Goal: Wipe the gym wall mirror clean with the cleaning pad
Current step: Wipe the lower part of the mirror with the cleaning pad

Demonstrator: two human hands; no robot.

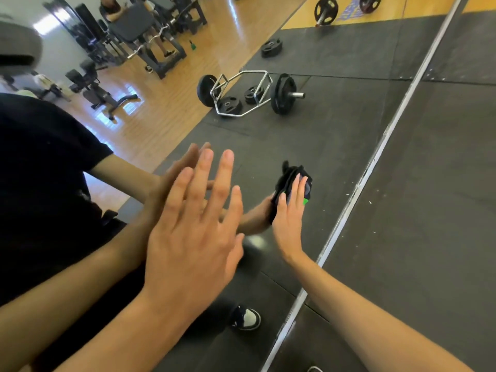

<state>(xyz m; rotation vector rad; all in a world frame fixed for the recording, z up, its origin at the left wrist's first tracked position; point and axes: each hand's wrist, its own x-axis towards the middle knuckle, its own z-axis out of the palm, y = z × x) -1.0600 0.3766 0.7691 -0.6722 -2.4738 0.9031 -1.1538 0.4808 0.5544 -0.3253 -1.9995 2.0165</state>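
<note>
The wall mirror (308, 135) fills the left and middle of the head view, down to its metal bottom edge (375, 154). My left hand (196, 229) lies flat against the glass with straight, spread fingers, meeting its own reflection. My right hand (288, 218) presses a dark cleaning pad (291, 174) with a green tag flat onto the mirror, low near the metal edge. Its fingers lie straight over the pad. The pad's reflection sits right behind it.
Reflected in the mirror: a hex bar with plates (247, 93), loose weight plates (271, 48), benches and machines (139, 30) on a wooden floor, my dark-shirted body (40, 170) and a shoe (247, 318). Black rubber floor (429, 210) lies right of the mirror edge.
</note>
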